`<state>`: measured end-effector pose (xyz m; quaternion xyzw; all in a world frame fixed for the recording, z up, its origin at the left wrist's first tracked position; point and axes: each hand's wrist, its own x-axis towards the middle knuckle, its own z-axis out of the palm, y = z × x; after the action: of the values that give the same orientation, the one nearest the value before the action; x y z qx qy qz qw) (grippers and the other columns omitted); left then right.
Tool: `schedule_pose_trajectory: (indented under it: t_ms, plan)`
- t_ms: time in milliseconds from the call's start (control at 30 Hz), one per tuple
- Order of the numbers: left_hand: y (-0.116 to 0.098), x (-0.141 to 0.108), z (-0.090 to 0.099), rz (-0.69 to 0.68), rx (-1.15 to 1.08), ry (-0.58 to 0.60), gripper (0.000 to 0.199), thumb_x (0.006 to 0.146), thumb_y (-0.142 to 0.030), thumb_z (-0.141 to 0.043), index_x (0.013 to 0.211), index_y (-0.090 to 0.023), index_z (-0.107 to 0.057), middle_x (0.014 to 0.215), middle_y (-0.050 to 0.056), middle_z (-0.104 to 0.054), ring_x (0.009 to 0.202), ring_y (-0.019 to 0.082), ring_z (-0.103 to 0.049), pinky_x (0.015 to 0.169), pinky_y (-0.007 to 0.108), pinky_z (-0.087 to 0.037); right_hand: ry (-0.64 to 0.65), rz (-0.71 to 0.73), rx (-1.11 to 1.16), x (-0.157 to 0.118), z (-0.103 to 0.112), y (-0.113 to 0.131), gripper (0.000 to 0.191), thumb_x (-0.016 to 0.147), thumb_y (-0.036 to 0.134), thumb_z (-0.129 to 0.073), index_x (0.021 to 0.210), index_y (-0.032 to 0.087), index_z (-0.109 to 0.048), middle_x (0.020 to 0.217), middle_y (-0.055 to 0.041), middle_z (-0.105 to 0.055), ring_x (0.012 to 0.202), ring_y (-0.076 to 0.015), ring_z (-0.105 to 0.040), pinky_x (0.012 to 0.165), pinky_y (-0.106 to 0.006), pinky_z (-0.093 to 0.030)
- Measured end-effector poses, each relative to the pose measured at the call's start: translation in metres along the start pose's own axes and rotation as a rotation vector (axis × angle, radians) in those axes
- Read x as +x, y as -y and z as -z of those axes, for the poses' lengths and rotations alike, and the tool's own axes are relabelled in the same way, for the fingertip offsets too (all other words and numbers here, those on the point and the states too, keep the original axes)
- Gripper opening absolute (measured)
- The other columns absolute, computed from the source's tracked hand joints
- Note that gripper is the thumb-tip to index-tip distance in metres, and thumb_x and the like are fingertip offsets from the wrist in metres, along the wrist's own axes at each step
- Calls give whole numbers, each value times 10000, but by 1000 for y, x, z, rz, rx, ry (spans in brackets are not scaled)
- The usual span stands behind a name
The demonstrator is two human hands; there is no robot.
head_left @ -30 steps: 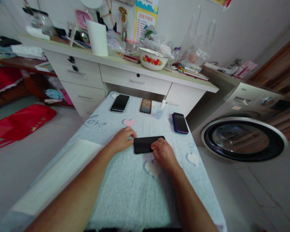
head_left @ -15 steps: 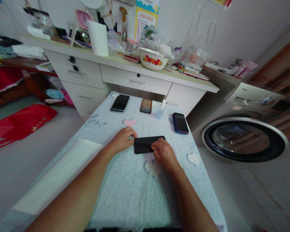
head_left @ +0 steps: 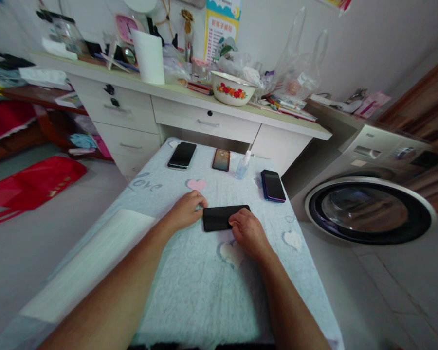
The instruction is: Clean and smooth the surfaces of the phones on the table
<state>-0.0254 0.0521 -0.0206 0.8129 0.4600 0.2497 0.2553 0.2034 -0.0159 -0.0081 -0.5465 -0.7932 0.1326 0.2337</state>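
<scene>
A black phone [head_left: 221, 217] lies flat and crosswise on the pale blue cloth [head_left: 190, 287] that covers the table. My left hand [head_left: 186, 210] rests curled against the phone's left end. My right hand [head_left: 246, 232] grips its lower right edge with the fingertips on the screen side. Three more phones lie farther back: a black phone [head_left: 182, 155] at the left, a brown-backed phone [head_left: 221, 159] in the middle and a purple-edged phone [head_left: 273, 185] at the right. A small clear spray bottle [head_left: 243, 165] stands between the last two.
A white desk [head_left: 190, 114] with drawers stands behind the table, crowded with a flowered bowl [head_left: 232, 88], a paper roll [head_left: 149, 57] and plastic bags. A washing machine [head_left: 372, 204] sits at the right. A red bag [head_left: 29, 187] lies on the floor at the left.
My right hand's fingers have shifted a little up onto the phone's lower right edge. The left hand and the phone stay where they were.
</scene>
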Motion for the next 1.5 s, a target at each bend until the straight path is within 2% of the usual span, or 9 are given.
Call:
schedule_pose_trajectory:
  t_ms: [1000,1500]
  plan:
    - [2,0,-1,-1,8,8,196,697,-70,-519,814,-158,-649,911,52,-576,905,183,-556,827,305,-462,28,3,33,-1,-1,5,243,757,40,-508,841,175,-693,841,-42,-572,834,-164,-546,772,-260,-434]
    - [3,0,-1,-6,13,-2,200,697,-65,-521,810,-168,-651,909,45,-576,909,179,-559,838,298,-460,64,123,38,1,-6,18,266,757,5,-522,838,184,-702,855,-40,-594,838,-161,-536,778,-268,-432]
